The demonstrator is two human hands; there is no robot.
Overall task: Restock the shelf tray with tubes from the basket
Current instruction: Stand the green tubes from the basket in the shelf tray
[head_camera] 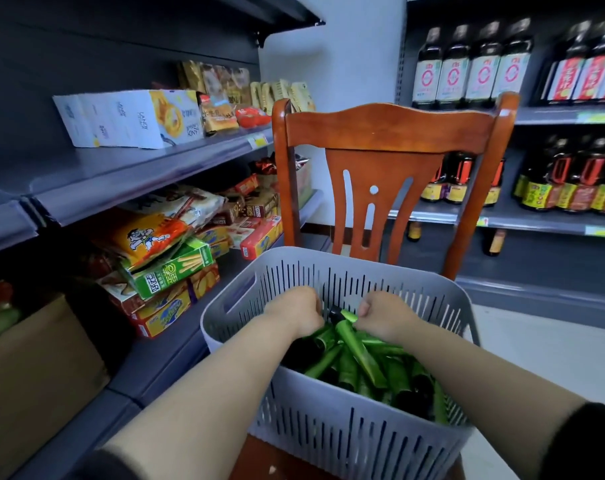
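Item: grey slotted plastic basket (328, 441), rectangular, rounded corners, cut-out handle in its left wall, sitting on the seat of a reddish-brown wooden chair (380, 133). Its near wall is facing the viewer; both forearms are crossing over this rim, leaving open room only at the far half of the basket.

Contents: glossy green tubes with black caps (359, 355), slim and tapering, lying heaped and crisscrossed across the basket floor, several pointing up-left.

Left hand (294, 311): reaching down into the basket, fingers curling into the heap at the tubes' upper ends; whether it is actually gripping one cannot be told.

Right hand (385, 317): fingers curling round one bright green tube, pinching it near its black cap above the pile. The two hands are lying close together, a narrow gap between them.

Left side: dark grey metal shelving (138, 168), its front edges running close beside the basket. Lower shelf is carrying stacked cardboard snack boxes (176, 268); a brown carton (34, 375) is standing nearest.

Far: carved chair back, then dark glass bottles with red labels (474, 71) lining grey shelves.
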